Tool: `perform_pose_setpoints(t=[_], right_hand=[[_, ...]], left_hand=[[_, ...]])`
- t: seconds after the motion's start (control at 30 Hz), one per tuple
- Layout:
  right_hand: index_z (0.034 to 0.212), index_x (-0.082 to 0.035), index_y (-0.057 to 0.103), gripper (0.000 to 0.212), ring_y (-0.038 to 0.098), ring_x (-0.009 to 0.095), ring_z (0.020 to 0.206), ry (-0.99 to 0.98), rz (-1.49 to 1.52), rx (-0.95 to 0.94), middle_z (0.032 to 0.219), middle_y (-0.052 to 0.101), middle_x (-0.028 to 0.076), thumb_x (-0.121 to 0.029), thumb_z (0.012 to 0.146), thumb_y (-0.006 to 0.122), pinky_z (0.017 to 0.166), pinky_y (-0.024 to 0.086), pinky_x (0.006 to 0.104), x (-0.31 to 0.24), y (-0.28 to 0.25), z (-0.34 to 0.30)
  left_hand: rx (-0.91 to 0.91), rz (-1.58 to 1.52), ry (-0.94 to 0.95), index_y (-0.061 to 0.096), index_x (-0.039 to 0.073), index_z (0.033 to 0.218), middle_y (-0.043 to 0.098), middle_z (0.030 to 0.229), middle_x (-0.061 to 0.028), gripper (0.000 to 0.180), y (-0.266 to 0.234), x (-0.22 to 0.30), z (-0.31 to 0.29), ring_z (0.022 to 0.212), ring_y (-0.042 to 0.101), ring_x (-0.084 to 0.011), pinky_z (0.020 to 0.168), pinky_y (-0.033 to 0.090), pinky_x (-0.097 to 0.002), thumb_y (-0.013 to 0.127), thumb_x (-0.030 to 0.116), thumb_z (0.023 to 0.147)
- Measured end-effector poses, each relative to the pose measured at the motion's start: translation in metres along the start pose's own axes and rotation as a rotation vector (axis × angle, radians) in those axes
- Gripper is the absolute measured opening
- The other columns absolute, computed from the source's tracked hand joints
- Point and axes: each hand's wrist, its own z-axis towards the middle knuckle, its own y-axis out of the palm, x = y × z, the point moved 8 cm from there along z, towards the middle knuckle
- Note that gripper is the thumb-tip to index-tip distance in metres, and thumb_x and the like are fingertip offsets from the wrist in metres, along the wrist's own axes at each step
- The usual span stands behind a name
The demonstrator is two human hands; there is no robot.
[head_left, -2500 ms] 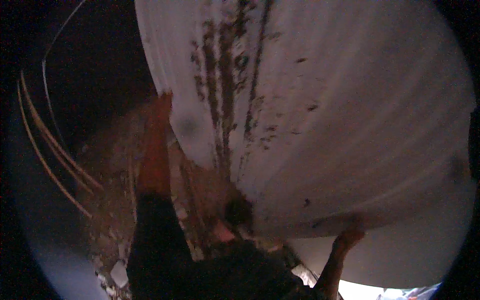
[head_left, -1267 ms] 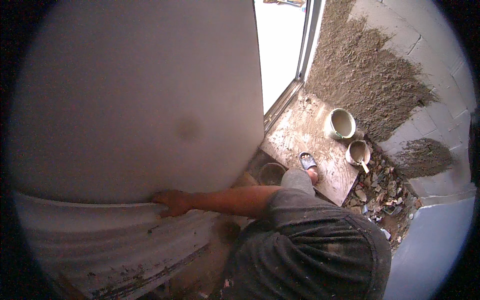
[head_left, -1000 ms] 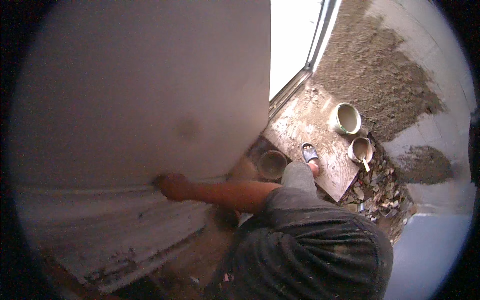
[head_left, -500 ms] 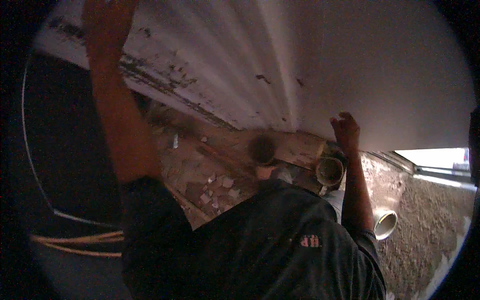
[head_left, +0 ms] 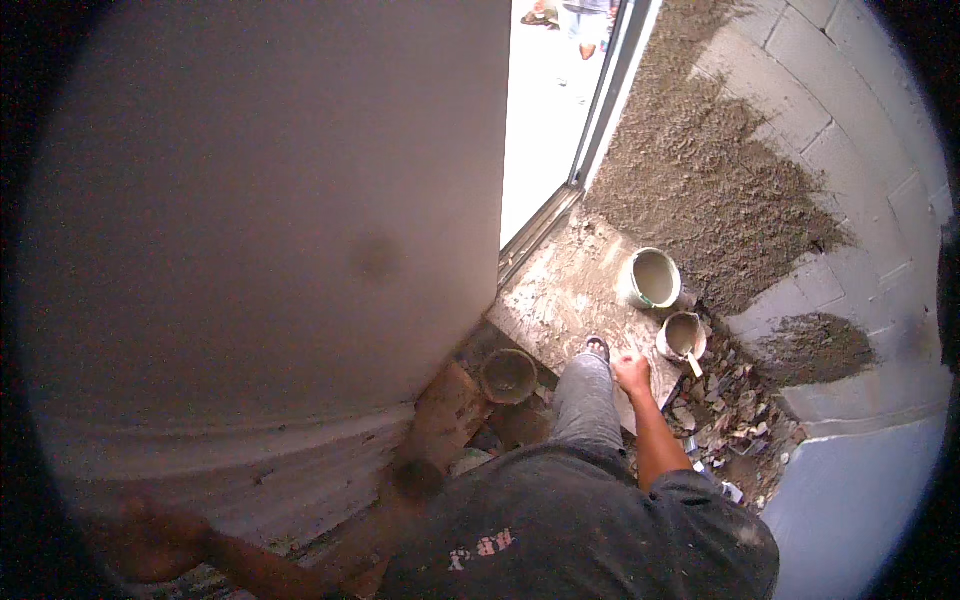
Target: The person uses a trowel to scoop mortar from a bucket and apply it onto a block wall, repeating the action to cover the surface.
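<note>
Grey and smooth, the wall (head_left: 250, 220) is near the left hand (head_left: 160, 540), too blurred to tell its grip, while the right hand (head_left: 632, 375), curled around I cannot tell what, is just beside the small bucket (head_left: 666, 350), whose leaning handle (head_left: 696, 368) it should best avoid knocking.

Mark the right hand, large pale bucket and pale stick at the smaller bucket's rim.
Right hand (head_left: 632, 375): head view, middle of the hand.
Large pale bucket (head_left: 634, 285): head view, left rim.
Pale stick (head_left: 694, 365): head view, its middle.
</note>
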Motion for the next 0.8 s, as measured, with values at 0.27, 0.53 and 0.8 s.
perform_pose_setpoints(t=[0.27,0.53,0.8], right_hand=[[0.074,-0.003,0.069,0.026,0.070,0.038,0.075,0.508,0.147,0.014,0.076,0.071,0.018,-0.029,0.075,0.075,0.071,0.054,0.0461,0.194,-0.008,-0.011],[0.070,-0.010,0.055,0.018,0.054,0.020,0.046,0.677,0.485,-0.072,0.056,0.053,0.003,-0.011,0.086,0.063,0.041,0.043,0.0398,0.415,0.010,-0.006],[0.107,-0.005,0.059,0.023,0.065,0.020,0.057,1.105,0.708,-0.160,0.077,0.064,0.007,-0.023,0.094,0.066,0.045,0.051,0.0349,0.407,-0.109,0.026]], left_hand=[[-0.458,-0.912,0.142,0.046,0.002,0.144,0.056,0.138,-0.0215,0.061,0.167,0.372,-0.033,0.135,0.047,-0.0390,0.112,0.037,-0.0563,0.071,0.010,0.089],[-1.697,-1.074,0.843,0.057,0.007,0.135,0.064,0.126,-0.0168,0.055,0.265,0.763,-0.220,0.117,0.061,-0.0355,0.101,0.049,-0.0430,0.074,0.024,0.085],[-2.179,-0.989,0.884,0.054,0.004,0.134,0.063,0.127,-0.0220,0.048,0.232,0.874,-0.284,0.121,0.060,-0.0354,0.102,0.048,-0.0433,0.062,0.025,0.092]])
